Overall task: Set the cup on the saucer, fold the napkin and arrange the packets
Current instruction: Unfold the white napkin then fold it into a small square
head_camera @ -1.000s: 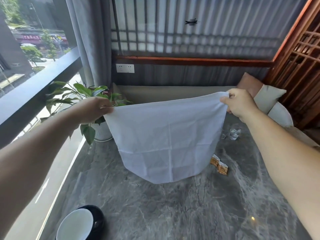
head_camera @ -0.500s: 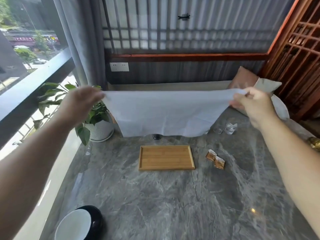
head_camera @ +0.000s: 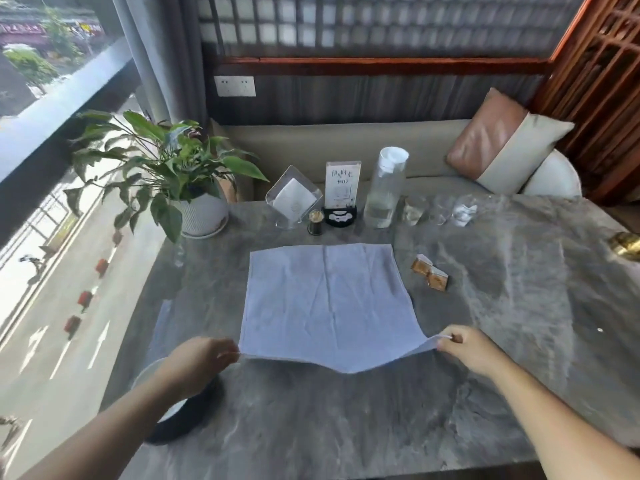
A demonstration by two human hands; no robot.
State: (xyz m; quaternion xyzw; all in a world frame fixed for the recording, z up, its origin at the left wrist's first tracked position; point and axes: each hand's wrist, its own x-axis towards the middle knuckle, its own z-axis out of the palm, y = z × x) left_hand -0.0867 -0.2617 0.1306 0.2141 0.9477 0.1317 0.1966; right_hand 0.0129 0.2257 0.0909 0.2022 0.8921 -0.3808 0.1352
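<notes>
A white napkin (head_camera: 327, 303) lies spread out on the grey marble table (head_camera: 502, 306), covering the wooden tray seen earlier. My left hand (head_camera: 197, 362) pinches its near left corner, and my right hand (head_camera: 467, 348) pinches its near right corner; both corners are lifted slightly off the table. Two brown packets (head_camera: 431, 273) lie just right of the napkin. A black cup with a white inside (head_camera: 173, 420) sits at the near left, mostly hidden under my left forearm. No saucer is visible.
At the table's far edge stand a potted plant (head_camera: 197, 209), a clear napkin holder (head_camera: 292, 199), a toothpick jar (head_camera: 316, 221), a table sign (head_camera: 343, 188), a water carafe (head_camera: 386, 188) and small glasses (head_camera: 436, 211). A gold object (head_camera: 625, 244) sits far right.
The napkin, held up in the air before, has come down flat over the tray. Both hands moved down and toward me, still holding its corners.
</notes>
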